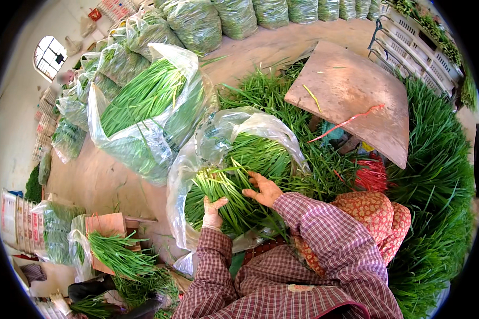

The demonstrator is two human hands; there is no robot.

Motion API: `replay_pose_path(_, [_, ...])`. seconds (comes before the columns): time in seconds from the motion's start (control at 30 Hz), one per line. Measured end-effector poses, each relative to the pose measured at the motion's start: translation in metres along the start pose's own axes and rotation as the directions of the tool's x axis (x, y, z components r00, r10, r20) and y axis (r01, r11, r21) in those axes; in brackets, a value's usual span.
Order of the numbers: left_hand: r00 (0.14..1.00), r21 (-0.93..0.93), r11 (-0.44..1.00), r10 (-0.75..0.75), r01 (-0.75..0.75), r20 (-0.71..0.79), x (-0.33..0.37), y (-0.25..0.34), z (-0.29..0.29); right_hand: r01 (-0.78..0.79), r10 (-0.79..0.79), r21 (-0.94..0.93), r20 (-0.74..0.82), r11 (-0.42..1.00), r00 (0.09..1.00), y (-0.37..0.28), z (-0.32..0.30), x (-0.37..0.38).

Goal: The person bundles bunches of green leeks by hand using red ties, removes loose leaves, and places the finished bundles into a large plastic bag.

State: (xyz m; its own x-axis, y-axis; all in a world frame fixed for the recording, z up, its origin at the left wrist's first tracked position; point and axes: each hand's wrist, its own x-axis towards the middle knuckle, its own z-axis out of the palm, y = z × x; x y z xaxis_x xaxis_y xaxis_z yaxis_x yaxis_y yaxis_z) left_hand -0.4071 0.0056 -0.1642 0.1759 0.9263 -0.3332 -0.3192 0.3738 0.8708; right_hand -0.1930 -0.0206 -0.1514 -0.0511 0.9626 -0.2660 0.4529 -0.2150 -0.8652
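Observation:
My left hand (214,211), with a pale covering at the wrist, is closed around the near left side of a bunch of green chives (224,192). The bunch lies at the mouth of a clear plastic bag (176,181) in front of me. More loose chives (263,151) fill the far part of that bag. To the right of the bunch my right hand (265,190) is open, its fingers spread and pointing left against the leaves. Whether its fingertips press on the bunch I cannot tell.
A fuller bag of chives (157,135) stands beyond at left. A tilted board (351,90) carries a red strip (348,123); a bundle of red ties (371,174) lies below. Chives (436,202) are heaped at right. Packed bags (194,24) line the back. White crates (418,45) stand far right.

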Motion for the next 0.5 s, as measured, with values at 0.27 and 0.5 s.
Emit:
replay_pose_path(0.27, [0.994,-0.018,0.996,-0.092,0.093,0.056,0.028,-0.049,-0.031,-0.14,0.142,0.021,-0.084,0.99,0.986,0.033,0.009,0.01])
replay_pose_path(0.5, [0.977,-0.156,0.966,-0.211,0.205,-0.02,0.031,-0.043,0.0,-0.327,0.324,-0.001,0.133,0.945,0.937,0.036,0.026,0.019])
